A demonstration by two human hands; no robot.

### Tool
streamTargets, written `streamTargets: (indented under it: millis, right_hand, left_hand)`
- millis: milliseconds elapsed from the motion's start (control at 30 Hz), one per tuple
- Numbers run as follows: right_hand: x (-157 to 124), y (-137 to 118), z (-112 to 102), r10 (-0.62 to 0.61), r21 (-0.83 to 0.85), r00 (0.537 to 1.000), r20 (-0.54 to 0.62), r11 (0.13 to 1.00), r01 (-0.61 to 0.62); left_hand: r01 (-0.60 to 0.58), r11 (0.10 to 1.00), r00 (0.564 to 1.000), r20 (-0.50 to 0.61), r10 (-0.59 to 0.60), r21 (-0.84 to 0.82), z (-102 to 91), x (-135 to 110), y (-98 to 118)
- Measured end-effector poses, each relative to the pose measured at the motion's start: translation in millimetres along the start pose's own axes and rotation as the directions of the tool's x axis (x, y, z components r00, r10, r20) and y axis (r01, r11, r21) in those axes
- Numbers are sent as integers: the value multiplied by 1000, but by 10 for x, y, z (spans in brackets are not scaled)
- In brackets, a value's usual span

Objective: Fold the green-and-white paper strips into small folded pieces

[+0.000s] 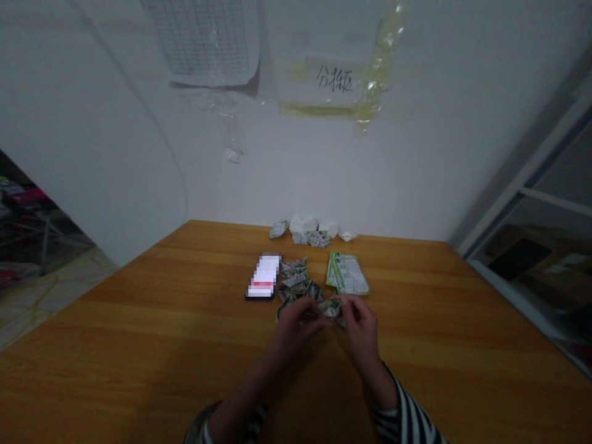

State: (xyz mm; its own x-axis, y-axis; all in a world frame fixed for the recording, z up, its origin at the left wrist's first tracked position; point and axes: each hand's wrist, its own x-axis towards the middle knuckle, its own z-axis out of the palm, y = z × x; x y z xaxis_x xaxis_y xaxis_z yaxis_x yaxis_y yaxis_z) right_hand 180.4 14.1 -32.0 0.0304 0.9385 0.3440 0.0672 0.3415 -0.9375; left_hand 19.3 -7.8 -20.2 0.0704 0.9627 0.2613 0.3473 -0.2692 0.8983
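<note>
Our left hand (pixel 300 322) and right hand (pixel 359 318), both curled nearly closed, pinched a crumpled paper (pixel 331 308) between them; a phone (pixel 264 277) lay toward ten o'clock.

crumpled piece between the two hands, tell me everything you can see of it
The crumpled piece is small, creased and paper-like, whitish with green patches and dark marks, too blurred to read. Fingertips of the left hand and right hand hold it from either side, hiding some of its edges. It is over the wooden table, beside similar crumpled pieces and nearer than the green-and-white sheets. Whether it touches the table cannot be told.
</note>
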Motion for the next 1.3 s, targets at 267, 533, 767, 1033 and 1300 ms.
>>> streamTargets:
  millis: [267, 533, 767, 1033, 1300]
  right_hand:
    - [84, -50, -85, -93, 33, 960, 264, 996, 87]
    - [185, -32, -302, -187, -271, 795, 578, 874, 403]
    - [157, 153, -93, -7, -41, 955, 298, 999, 20]
    - [21, 111, 88, 153, 183, 987, 44, 970, -158]
    - [-97, 3, 87, -37, -217, 999, 40, 975, 45]
  left_hand:
    - [43, 997, 990, -136, -34, 59, -38, -7, -26]
    - [-29, 972, 1000, 15, 26, 233, -119, 6, -53]
    - [11, 996, 1000, -9, -10, 90, -42, -22, -71]
    - [124, 942, 961, -200, -193, -313, 69, 38, -31]
    - [192, 948, 973, -81, -218, -254, 49, 29, -123]
